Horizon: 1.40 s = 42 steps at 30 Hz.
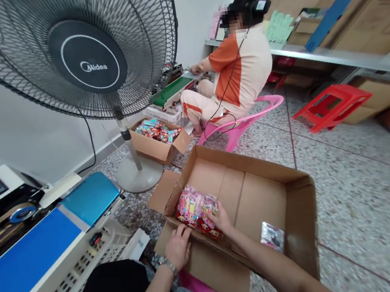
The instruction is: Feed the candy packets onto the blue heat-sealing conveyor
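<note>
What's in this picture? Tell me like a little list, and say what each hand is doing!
place: indoors, speckled floor
left hand: rests open on the near edge of the big cardboard box
right hand: inside the box, holding the pile of colourful packets
also in box: one silvery packet, lying apart
nearby: fan; small box of packets; blue machine
other person: sits on a pink chair, hand at a green belt
far right: red stool
</note>
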Each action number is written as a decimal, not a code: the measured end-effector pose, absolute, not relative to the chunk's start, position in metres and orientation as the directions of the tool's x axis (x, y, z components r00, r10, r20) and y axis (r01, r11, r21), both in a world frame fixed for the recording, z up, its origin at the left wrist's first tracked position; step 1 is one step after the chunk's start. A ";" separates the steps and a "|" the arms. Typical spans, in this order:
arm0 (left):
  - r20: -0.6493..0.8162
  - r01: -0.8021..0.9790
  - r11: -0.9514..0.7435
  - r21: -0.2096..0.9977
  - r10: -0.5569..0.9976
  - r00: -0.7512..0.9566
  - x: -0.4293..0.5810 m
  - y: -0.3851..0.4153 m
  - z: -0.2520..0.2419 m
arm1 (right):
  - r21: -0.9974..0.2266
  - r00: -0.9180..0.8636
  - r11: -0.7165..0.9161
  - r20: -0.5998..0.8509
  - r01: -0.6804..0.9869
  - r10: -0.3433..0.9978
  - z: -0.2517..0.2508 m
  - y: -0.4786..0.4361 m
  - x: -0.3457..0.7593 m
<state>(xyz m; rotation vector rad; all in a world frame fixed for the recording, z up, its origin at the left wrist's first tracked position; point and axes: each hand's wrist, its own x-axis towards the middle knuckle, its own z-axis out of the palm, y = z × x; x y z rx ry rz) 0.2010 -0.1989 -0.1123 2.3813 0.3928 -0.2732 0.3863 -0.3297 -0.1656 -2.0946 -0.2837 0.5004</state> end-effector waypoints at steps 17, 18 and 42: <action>-0.219 0.276 -0.060 0.959 0.460 0.861 0.258 -0.199 -0.098 | -0.917 0.835 -0.355 -0.044 0.184 0.548 -0.052 -0.322 0.418; -0.233 0.286 -0.048 0.957 0.460 0.857 0.259 -0.199 -0.097 | -0.918 0.822 -0.343 -0.035 0.199 0.569 -0.046 -0.320 0.420; -0.148 -0.377 0.333 0.864 0.885 0.442 0.146 -0.082 0.012 | -0.922 0.366 0.021 0.175 0.387 0.914 0.035 -0.116 0.294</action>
